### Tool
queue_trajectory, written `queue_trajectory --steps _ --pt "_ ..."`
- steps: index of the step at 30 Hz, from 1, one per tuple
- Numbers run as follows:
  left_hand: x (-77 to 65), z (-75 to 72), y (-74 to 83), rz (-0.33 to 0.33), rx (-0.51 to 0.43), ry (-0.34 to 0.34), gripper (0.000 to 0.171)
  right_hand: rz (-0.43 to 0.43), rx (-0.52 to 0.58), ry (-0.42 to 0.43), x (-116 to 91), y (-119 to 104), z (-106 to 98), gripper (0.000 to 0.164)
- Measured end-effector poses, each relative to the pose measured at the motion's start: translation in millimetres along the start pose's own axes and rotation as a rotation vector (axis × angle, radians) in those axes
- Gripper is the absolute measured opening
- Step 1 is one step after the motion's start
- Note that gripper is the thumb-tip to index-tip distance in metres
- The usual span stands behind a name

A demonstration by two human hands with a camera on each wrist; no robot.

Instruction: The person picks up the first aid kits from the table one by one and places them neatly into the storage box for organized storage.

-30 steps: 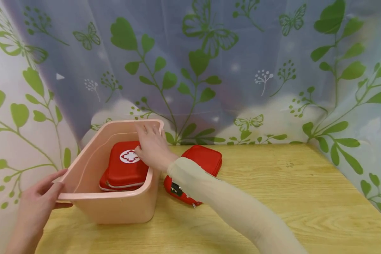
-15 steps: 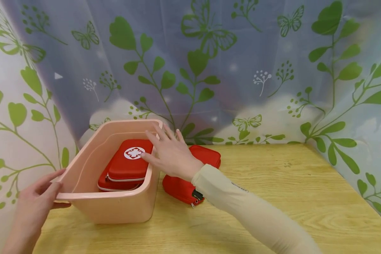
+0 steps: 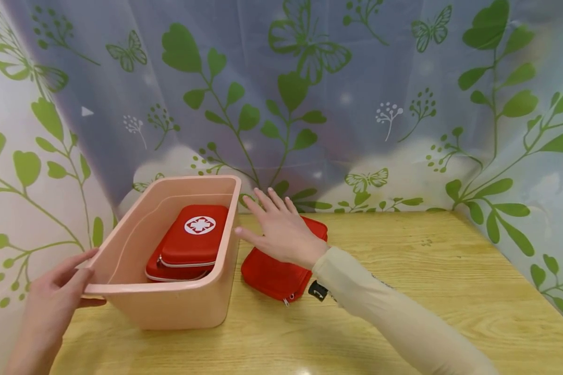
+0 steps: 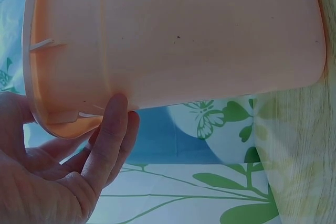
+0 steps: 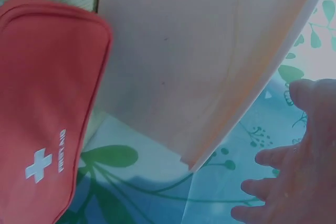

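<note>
My left hand (image 3: 51,302) grips the near left corner of a pink plastic bin (image 3: 183,310), thumb at the rim and fingers underneath; the left wrist view shows fingers (image 4: 107,140) against its outer wall. In the bin lies a red zipped case (image 3: 194,247) with a white cross emblem, on top of another red case (image 3: 161,273). My right hand (image 3: 283,229), fingers spread and holding nothing, hovers just right of the bin. Beneath it, partly hidden, is a red first aid pouch (image 3: 272,276) on the table, its white cross and lettering showing in the right wrist view.
The bin and pouch stand on a wood-grain table (image 3: 427,291), the bin toward the left. A curtain (image 3: 380,78) printed with green leaves and butterflies hangs behind and along both sides.
My right hand has come out of the bin over its right rim and moved right, above the pouch. The upper case has shifted slightly right. My left hand stays at the bin's corner.
</note>
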State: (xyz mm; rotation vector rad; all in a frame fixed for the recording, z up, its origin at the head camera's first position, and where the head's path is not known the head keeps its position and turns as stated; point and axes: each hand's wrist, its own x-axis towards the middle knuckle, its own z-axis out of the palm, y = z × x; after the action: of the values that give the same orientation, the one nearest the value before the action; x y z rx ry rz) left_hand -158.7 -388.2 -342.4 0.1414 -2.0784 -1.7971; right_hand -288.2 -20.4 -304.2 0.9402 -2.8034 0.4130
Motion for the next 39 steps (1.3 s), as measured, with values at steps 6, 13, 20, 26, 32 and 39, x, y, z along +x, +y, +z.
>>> queue_trajectory --steps 6,13,20,26,32,39 --pt "0.8 1.0 0.0 -0.008 0.036 0.020 0.031 0.028 0.006 0.017 -7 13 1 0.074" --pt "0.8 1.4 0.5 -0.010 0.036 0.026 0.032 0.075 0.005 0.021 -14 32 10 0.073" --pt "1.1 1.3 -0.2 0.008 0.016 0.031 0.033 0.115 0.017 0.011 -22 51 23 0.069" --pt "-0.6 -0.1 -2.0 0.012 0.000 0.019 0.032 0.124 0.000 0.012 -28 63 38 0.069" --pt "-1.5 -0.5 -2.4 0.017 -0.014 0.015 0.032 0.144 -0.020 -0.003 -31 69 52 0.071" --pt "-1.1 0.8 -1.7 0.014 -0.023 0.014 0.032 0.171 -0.040 -0.118 -39 68 73 0.077"
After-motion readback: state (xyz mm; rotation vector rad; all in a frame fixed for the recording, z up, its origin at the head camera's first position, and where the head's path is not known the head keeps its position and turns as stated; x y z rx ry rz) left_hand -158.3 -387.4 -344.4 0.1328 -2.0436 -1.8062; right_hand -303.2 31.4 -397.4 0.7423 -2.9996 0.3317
